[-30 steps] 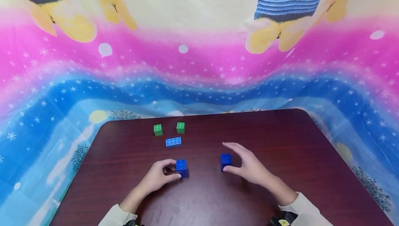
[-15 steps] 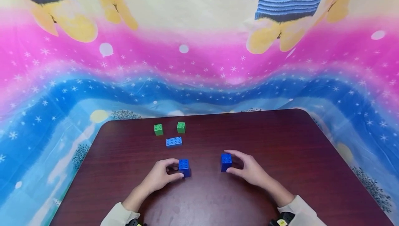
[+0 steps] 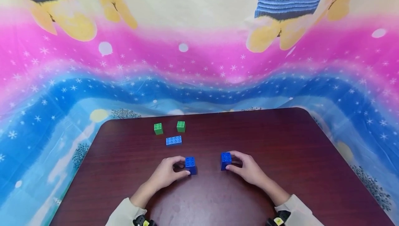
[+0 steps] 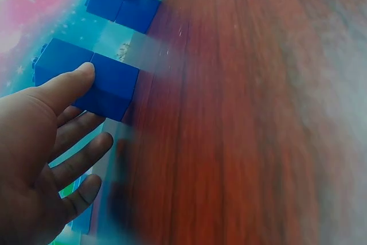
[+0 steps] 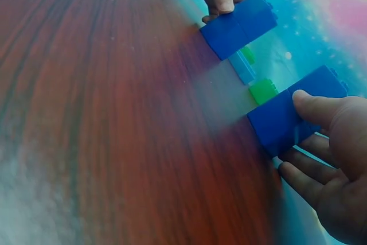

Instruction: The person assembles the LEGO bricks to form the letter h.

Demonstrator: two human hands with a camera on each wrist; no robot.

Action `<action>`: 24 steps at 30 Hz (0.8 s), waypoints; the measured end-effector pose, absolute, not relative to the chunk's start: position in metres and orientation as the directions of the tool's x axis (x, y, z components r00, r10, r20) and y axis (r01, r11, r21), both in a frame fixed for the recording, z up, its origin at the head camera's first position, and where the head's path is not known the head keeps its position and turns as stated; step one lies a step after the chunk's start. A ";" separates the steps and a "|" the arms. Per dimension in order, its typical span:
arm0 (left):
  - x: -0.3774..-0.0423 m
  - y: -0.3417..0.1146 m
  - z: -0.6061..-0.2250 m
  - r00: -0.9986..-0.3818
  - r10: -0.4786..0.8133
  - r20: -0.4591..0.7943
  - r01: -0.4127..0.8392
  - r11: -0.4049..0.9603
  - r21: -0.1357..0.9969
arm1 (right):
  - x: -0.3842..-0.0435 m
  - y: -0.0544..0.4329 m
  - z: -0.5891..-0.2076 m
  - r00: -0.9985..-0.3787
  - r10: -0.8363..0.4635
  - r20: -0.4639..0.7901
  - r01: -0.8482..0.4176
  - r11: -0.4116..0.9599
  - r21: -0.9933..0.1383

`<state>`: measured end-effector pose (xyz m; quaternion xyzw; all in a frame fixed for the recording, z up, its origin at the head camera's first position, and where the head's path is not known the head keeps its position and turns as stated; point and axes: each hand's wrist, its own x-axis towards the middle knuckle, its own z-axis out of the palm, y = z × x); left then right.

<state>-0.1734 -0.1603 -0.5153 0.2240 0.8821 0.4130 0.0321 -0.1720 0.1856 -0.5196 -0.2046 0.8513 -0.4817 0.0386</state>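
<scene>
Between the thumb and fingers of the left hand, an upright stack of two dark blue, studded plastic blocks is pinched; a matching dark blue stack is clamped likewise by the right hand. Both stacks are held near each other but apart, on or just over the dark red-brown, wood-grained table. For steady handling, each thumb is best placed across the seam, so that neither block is worked loose, and the bases are best kept level if the gap is to be narrowed. Farther back, a light blue, oblong studded brick, a green studded block and a second green block are left untouched. No brand or writing can be read on the blocks; a yellow label is borne by the black right-wrist device, too small to be deciphered.
</scene>
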 end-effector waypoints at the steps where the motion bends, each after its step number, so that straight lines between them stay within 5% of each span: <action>1: -0.174 -0.158 -0.515 -0.898 0.421 0.128 0.370 0.565 0.738 | -0.172 0.185 -0.519 -0.914 -0.383 0.135 -0.313 0.451 -0.836; 11: -0.180 -0.137 -0.510 -0.906 0.402 0.130 0.386 0.663 0.641 | -0.181 0.180 -0.519 -0.929 -0.348 0.127 -0.288 0.463 -0.838; 24: -0.186 -0.124 -0.511 -0.902 0.412 0.124 0.381 0.631 0.676 | -0.189 0.172 -0.526 -0.933 -0.342 0.113 -0.264 0.434 -0.862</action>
